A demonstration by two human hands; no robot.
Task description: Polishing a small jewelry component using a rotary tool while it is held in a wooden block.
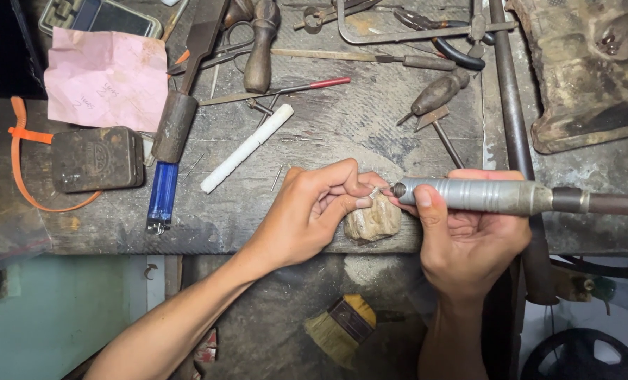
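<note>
A crumpled pink paper slip (106,77) with faint handwriting lies at the top left of the workbench (342,134), just above a dark, flat rectangular tin (97,159) with an embossed lid. Nearby are a blue lighter (162,197) and a white stick (247,148). At the bench's front edge, the left hand (314,211) pinches a tiny pale piece (374,191) between thumb and fingertips, over a tan wooden peg (372,221). The right hand (462,236) is wrapped around a grey rotary handpiece (469,195), its tip at the piece. The bench is scarred, grey wood strewn with files and pliers; a brush (341,328) lies below.
</note>
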